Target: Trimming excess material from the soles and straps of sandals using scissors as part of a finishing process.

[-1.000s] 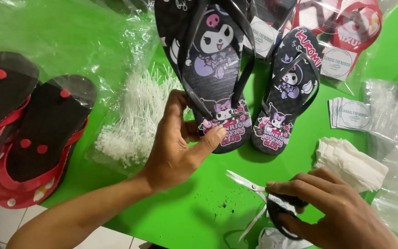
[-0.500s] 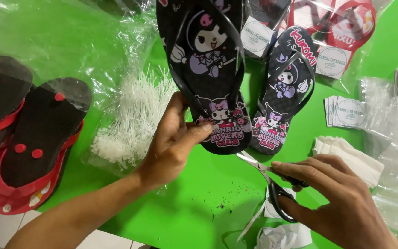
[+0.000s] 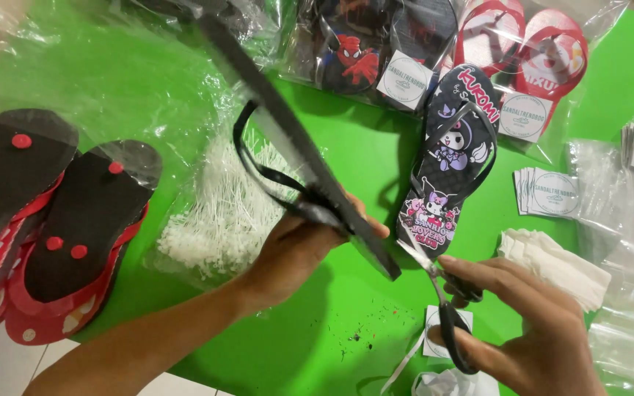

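Observation:
My left hand (image 3: 299,246) grips a black flip-flop (image 3: 280,125) near its heel and holds it tilted on edge, with its black strap hanging to the left. My right hand (image 3: 530,330) holds black-handled scissors (image 3: 442,293), whose blades point up-left and touch the heel end of the lifted sandal. The matching black flip-flop (image 3: 453,158), printed with cartoon figures, lies flat on the green table (image 3: 346,330) just right of the hands.
Red and black flip-flops (image 3: 53,227) lie sole-up at the left. A clear bag of white plastic tag pins (image 3: 221,213) sits beside my left hand. Bagged sandals (image 3: 420,51) line the far edge. Paper cards (image 3: 548,192), folded white bags (image 3: 552,264) and clear plastic lie at right.
My left hand has lifted the left flip-flop off the table and turned it on edge. The scissors have moved up to its heel end.

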